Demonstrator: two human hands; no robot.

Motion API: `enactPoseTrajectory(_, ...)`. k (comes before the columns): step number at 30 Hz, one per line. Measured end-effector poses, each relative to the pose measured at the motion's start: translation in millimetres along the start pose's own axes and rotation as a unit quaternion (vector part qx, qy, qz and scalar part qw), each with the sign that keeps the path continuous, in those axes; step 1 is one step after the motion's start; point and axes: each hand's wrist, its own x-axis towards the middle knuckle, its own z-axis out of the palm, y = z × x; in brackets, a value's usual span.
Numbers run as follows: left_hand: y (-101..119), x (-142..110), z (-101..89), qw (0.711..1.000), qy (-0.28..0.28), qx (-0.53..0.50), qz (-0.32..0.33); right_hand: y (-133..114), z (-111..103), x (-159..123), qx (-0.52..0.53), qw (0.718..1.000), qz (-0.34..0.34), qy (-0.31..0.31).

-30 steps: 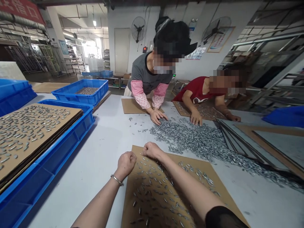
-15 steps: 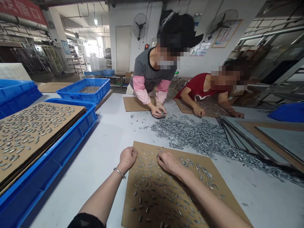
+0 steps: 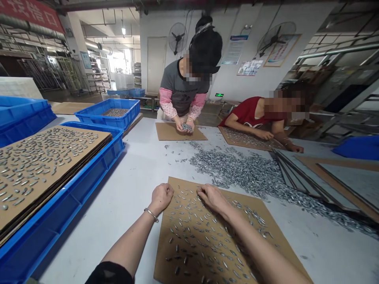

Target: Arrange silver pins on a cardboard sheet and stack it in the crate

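A brown cardboard sheet (image 3: 166, 252) lies in front of me, dotted with many small pointed silvery metal pieces (image 3: 196, 227). My left hand (image 3: 162, 196) is closed at the sheet's upper left edge, a metal bracelet on its wrist; I cannot see whether it grips anything. Over the upper middle of the sheet, my right hand (image 3: 212, 198) is closed with thumb and fingers pinched low among the pieces. Whatever they hold is too small or hidden to name. Beyond the sheet spreads a large heap of the same metal pieces (image 3: 239, 167).
At left, a blue crate (image 3: 97, 163) holds stacked cardboard covered with pieces; another blue crate (image 3: 126, 114) stands behind. Across the table, a co-worker's cupped hands (image 3: 186, 125) hold pieces above cardboard. A co-worker in red (image 3: 245, 112) leans over another sheet. Stacked boards (image 3: 331, 181) lie right.
The co-worker opposite has lifted a handful of pieces from the heap and drawn it back over the cardboard. My hands stay nearly in place; the view has shifted slightly.
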Motion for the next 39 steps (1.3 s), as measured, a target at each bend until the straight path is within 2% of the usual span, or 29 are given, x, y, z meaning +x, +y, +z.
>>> enactPoseTrajectory(7, 0, 0, 1.4, 1.000, -0.001, 0.005, -0.006, 7, -5, 18, 0.023, 0.998, 0.002, -0.063)
enactPoseTrajectory(20, -2, 3, 3.6, 1.000, -0.004, 0.020, -0.005, 9, 4, 45, 0.028, 0.990, 0.136, -0.019)
enactPoseTrajectory(24, -3, 4, 3.4, 1.000, -0.004, 0.020, 0.000, 10, -3, 29, 0.034, 0.994, 0.106, -0.001)
enactPoseTrajectory(30, -3, 3, 5.0, 1.000, 0.001, 0.016, -0.002, 7, -2, 4, 0.028, 0.998, 0.047, -0.029)
enactPoseTrajectory(34, -3, 2, 5.5, 1.000, 0.006, 0.014, -0.003, 2, -1, 11, 0.010, 0.998, 0.048, -0.033)
enactPoseTrajectory(39, -3, 2, 4.8, 1.000, 0.010, 0.011, 0.001, -20, 1, 39, -0.009, 0.999, 0.032, 0.005)
